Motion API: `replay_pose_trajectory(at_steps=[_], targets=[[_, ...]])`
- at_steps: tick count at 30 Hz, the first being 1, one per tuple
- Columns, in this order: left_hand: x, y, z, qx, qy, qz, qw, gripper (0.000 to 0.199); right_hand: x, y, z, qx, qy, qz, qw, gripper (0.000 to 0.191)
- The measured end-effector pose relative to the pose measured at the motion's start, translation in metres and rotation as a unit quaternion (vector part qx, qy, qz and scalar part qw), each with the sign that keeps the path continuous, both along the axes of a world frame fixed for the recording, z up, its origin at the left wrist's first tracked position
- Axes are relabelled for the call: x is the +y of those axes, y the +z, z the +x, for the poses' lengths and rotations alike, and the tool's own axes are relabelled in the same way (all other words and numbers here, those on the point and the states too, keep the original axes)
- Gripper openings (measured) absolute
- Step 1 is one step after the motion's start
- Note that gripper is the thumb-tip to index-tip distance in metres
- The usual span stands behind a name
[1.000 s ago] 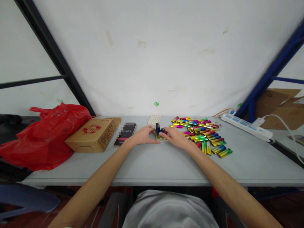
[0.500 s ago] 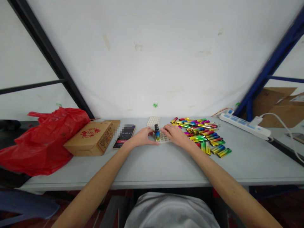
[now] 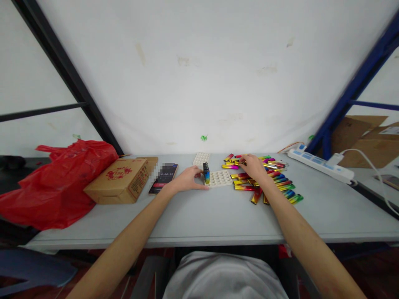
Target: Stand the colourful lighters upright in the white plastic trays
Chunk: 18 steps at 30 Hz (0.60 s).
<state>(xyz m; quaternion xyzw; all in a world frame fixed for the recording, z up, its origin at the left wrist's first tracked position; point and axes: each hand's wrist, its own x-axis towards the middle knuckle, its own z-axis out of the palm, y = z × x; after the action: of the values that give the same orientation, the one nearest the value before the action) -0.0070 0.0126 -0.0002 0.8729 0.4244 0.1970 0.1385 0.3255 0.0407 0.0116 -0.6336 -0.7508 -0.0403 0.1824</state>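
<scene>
In the head view, I see the loose lighters (image 3: 245,188) in a scattered pile, right of the centre of the frame. The pale tray (image 3: 222,178) with rows of hollows lies just beside them, near the middle, and at its left end the upright lighters (image 3: 206,176) stand in a row, one behind the other.

The right hand (image 3: 254,167) reaches over the upper left part of the pile. Its fingers are bent downward, but the tips are partly hidden, so I cannot tell whether they pinch a lighter or only touch. For this picking, in my opinion, it is better to take one piece by its middle and lift it straight up, because the shiny skin (it glitters like candy paper) is probably slippery.

The left hand (image 3: 187,179), left of the centre, has thumb and fingers spread like the letter C, thumb nearer to the person, with the upright row at its opening. Whether it presses the tray, I cannot say. I would advise to rest it low and quiet, since a small knock could tip the row.

Both forearms stretch inward from the lower corners of the frame; the right one covers some of the pile.
</scene>
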Motion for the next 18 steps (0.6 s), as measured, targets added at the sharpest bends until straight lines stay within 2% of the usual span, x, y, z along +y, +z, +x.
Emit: replay_pose_trajectory(at_steps=[6,11,18], targets=[[0.0006,0.0000,-0.0006,0.005,-0.002,0.002,1.000,0.067,0.0035,-0.0035,0.0049,-0.007,-0.031,0.048,0.998,0.030],[0.0001,0.0005,-0.0007,0.009,0.000,0.001,1.000,0.067,0.0058,-0.0076,0.0075,-0.035,-0.050,-0.002,0.998,0.033],[-0.0019,0.0032,0.0011,0.015,0.001,-0.004,1.000,0.063,0.0023,0.0017,0.0061,-0.059,-0.024,-0.047,0.997,0.029]])
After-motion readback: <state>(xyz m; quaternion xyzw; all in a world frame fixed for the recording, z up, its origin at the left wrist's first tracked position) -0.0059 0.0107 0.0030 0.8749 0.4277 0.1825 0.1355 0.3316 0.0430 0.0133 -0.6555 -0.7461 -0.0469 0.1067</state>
